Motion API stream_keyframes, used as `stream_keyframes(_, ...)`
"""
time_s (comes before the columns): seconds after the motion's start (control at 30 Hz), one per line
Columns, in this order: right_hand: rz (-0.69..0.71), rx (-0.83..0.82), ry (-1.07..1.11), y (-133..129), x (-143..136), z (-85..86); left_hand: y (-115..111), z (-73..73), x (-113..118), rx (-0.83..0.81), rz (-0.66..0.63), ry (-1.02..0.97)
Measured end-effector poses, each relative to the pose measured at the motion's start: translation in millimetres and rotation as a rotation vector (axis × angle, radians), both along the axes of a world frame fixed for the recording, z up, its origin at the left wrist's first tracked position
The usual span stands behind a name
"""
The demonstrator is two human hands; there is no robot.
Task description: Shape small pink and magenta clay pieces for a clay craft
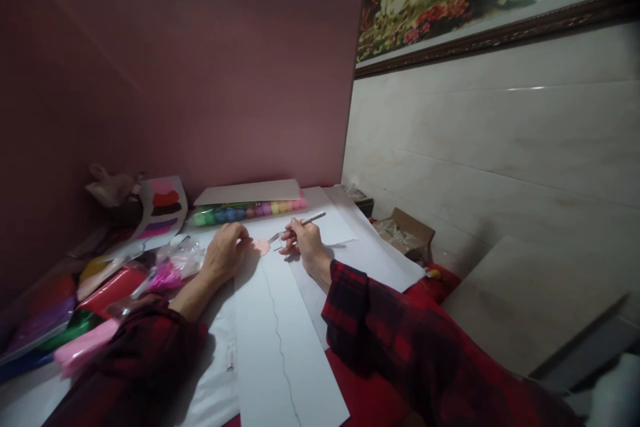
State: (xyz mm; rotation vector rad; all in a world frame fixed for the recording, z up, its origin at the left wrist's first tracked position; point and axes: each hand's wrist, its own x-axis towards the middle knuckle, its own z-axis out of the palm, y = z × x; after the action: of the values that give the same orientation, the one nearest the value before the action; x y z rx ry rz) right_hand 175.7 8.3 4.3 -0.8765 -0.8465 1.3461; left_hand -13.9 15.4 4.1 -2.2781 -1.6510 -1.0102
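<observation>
My right hand [305, 247] is closed around a metal fork [313, 218], its handle slanting up to the right. The tines point down-left at a small flat patch of pink clay [261, 247] near the far end of a long white sheet [270, 340]. Just left of the patch, my left hand [226, 253] rests with its fingers curled; whatever they may hold is hidden. A wavy pencil line runs down the sheet from below the patch.
Bagged colored clay [113, 290] is heaped on the left. Behind my hands lies a clear pack of multicolored clay [235, 213] under a pale board [247, 192]. A sheet with color swatches [163, 207] leans at the back left. An open cardboard box [407, 233] stands right, near the tiled wall.
</observation>
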Motion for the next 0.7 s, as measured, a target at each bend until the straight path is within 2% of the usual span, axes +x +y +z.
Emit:
stream_keyframes(0.27,-0.001,-0.021,-0.020,1.8,-0.5,-0.1,1.2,2.7,4.2,0.000,-0.141,0.048)
stream_keyframes(0.43,-0.004,-0.023,-0.022,1.0,-0.1,0.7,2.7,-0.6,3.7,0.001,-0.138,0.028)
stream_keyframes(0.6,-0.002,-0.012,-0.016,2.0,-0.2,-0.4,5.5,-4.4,1.3,0.016,-0.065,-0.019)
stream_keyframes(0.7,-0.008,-0.005,-0.014,2.2,-0.4,-0.7,6.1,-4.2,1.1,0.006,-0.094,-0.013)
